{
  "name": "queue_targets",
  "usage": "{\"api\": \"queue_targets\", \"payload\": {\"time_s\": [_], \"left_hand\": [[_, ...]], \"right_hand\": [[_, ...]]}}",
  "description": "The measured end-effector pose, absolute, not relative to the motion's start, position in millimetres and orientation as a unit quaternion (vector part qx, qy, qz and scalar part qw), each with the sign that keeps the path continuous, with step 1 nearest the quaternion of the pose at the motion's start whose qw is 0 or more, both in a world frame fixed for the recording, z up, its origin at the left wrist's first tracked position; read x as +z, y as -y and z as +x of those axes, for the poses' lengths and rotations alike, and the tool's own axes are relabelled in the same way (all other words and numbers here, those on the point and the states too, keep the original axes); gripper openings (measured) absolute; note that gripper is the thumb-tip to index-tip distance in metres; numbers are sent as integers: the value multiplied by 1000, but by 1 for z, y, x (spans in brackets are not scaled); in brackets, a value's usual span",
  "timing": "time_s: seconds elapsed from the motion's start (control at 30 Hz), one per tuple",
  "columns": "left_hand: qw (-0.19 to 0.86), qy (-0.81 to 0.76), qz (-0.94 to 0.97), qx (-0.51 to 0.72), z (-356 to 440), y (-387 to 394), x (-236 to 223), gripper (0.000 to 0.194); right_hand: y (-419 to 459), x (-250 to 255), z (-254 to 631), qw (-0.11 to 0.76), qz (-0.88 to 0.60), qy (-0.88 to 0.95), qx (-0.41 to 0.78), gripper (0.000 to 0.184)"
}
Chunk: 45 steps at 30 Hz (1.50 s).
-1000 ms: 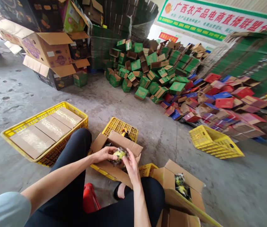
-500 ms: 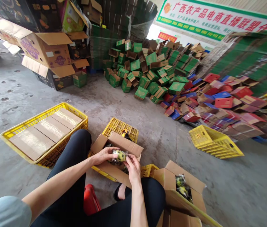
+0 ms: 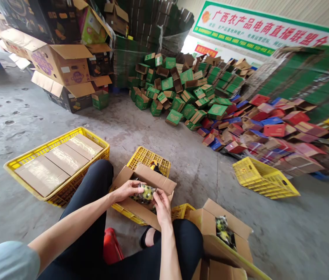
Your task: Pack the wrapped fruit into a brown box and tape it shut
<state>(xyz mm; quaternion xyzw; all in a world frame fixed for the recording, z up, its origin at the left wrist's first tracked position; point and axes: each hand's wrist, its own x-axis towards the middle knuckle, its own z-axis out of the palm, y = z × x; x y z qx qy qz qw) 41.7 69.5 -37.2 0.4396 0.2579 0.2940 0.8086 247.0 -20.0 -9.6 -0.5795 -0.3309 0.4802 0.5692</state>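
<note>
Between my two hands is a clear plastic-wrapped packet [image 3: 147,192], yellow-green with dark spots; its exact contents are too small to make out. My left hand [image 3: 127,190] pinches its left end, and my right hand [image 3: 161,204] grips the right end. Both hands are just over an open cardboard box [image 3: 155,178], where more wrapped packets partly show beneath them. This box rests on a yellow crate [image 3: 135,157]. At my right knee, another open cardboard box [image 3: 206,221] contains similar yellow-green wrapped packets [image 3: 224,229].
To the left, a yellow crate [image 3: 15,163] holds taped cardboard boxes [image 3: 63,158]. An overturned-looking yellow crate [image 3: 265,179] lies at right. Green cartons [image 3: 174,116] and red and blue cartons [image 3: 274,129] are heaped behind. A red stool [image 3: 112,245] is under me.
The packet has turned slightly in my fingers and sits a little to the right. Both hands keep their hold, and the view has shifted slightly.
</note>
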Motion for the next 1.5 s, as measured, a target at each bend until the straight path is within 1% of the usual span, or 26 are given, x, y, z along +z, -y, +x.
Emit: {"api": "queue_targets", "payload": {"time_s": [0.07,0.17,0.33,0.53,0.8,1.03,1.1,1.27,1.37,1.43,1.5], "left_hand": [[821,-250,432,279,42,-68,-37,72],[824,-275,413,272,42,-68,-39,71],[803,-310,402,312,41,-72,-38,68],[753,-342,432,360,41,-73,-34,56],[748,-341,418,387,47,-75,-34,56],[739,-349,447,363,44,-76,-41,54],[741,-354,450,352,44,-76,-47,58],[790,-370,377,309,44,-74,-58,90],[844,-348,310,265,42,-73,-56,104],[868,-327,290,238,42,-71,-53,100],[873,-318,286,233,41,-71,-52,85]], "right_hand": [[20,-9,248,580,-577,296,494,40],[19,-10,250,595,-578,277,485,42],[17,-11,252,607,-577,273,473,44],[16,-11,250,594,-585,286,473,44],[14,-9,249,604,-587,278,461,42],[12,-20,255,605,-591,277,456,41],[12,-24,258,602,-604,281,441,40],[13,-21,259,590,-619,338,393,37],[15,-14,253,552,-603,417,396,33],[17,-11,249,510,-593,474,405,30],[19,-10,247,468,-590,517,407,27]]}}
